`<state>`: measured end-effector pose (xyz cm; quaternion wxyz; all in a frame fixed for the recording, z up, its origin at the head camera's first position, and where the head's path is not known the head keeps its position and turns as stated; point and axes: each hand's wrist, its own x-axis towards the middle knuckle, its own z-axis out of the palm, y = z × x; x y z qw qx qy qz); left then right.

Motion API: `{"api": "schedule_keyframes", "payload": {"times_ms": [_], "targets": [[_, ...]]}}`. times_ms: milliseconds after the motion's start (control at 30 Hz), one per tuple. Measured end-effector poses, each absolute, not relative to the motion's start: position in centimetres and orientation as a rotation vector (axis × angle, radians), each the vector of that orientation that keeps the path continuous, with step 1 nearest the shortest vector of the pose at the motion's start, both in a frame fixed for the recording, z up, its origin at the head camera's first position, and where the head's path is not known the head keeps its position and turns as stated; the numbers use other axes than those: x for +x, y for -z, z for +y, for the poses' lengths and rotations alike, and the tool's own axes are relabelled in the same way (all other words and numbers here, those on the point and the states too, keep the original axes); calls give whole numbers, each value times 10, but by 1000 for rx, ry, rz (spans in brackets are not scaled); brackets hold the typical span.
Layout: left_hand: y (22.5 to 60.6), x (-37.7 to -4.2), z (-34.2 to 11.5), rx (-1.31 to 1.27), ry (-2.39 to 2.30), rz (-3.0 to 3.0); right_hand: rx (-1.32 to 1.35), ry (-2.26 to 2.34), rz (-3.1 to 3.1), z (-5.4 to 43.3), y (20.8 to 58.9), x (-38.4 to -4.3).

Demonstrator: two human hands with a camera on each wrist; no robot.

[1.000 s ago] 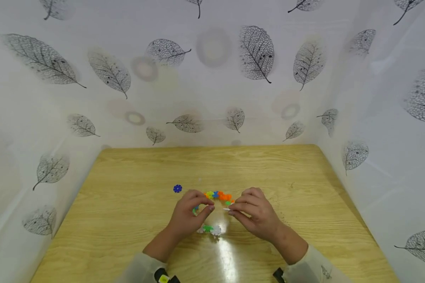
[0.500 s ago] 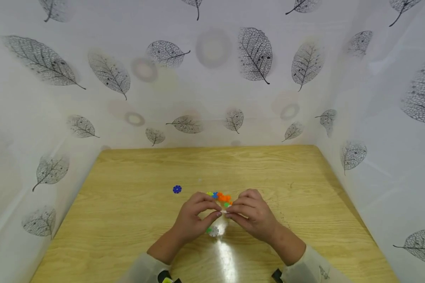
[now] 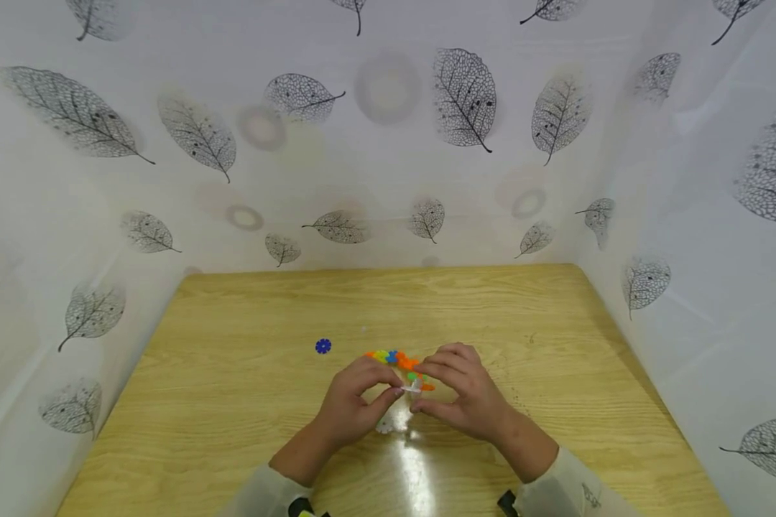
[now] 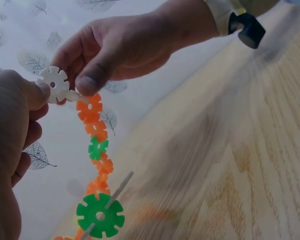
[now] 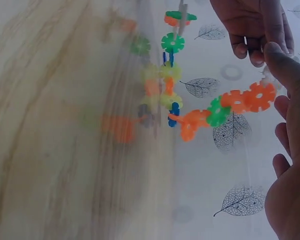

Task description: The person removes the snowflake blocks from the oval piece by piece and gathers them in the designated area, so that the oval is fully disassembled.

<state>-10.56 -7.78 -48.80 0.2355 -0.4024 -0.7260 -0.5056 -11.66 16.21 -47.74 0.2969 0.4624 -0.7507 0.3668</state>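
"Left wrist view: what does the left hand [image 4: 10,120] have?"

"A white disc [image 4: 59,76], pinched near its rim under the thumb. Just beside it, next to the right thumb, a second white piece [image 4: 80,96] shows nearly edge-on."

"And the right hand [image 4: 125,45]?"

"From the head camera, its thumb and fingers stand apart, curved around where the white pieces meet. I can't tell whether they grip anything. The coloured chain [image 3: 403,362] reaches from just beside those fingers to beyond the left hand."

"What worries you?"

"That rim pinch, mainly. So little of the disc is held that a hard push could make it swivel or slip out. If the slots don't line up, they could skid past each other instead of locking."

"And the chain?"

"If the right hand isn't bracing it, a shove could loosen the orange discs [image 4: 93,114] nearest that hand. A pale disc [image 3: 384,426] also sits below the left thumb; a lowered hand might knock it."

"The blue disc [image 3: 323,346]?"

"Beyond the left hand, apart from the work; little risk there."
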Motion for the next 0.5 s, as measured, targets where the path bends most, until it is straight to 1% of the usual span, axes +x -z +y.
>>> {"api": "schedule_keyframes", "payload": {"times_ms": [133, 500], "targets": [[487, -104, -79, -1095, 1421, -1984, 1240, -976, -2049, 162, 482, -116], [484, -102, -81, -1052, 1454, -2019, 1248, -938, -1921, 157, 484, -117]]}}
